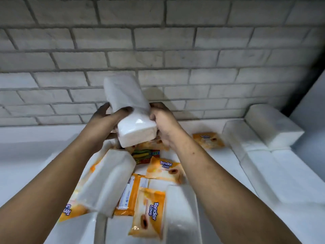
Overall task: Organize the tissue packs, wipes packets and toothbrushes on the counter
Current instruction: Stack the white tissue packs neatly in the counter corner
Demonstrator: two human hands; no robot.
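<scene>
A white tissue pack (129, 106) is lifted above the pile, tilted with its near end toward me. My left hand (109, 118) grips its left side and my right hand (163, 120) grips its right side. Below them lie several orange wipes packets (165, 169), one (149, 212) near the front. A colourful toothbrush package (145, 155) shows partly beneath the held pack. More white tissue packs lie in the pile: one (107, 182) at left and one (182, 213) at the front.
The white counter (26, 155) runs along a white brick wall (158, 50). At the right, tissue packs (272, 131) are lined up against the wall and side, with one orange wipes packet (208, 140) beside them.
</scene>
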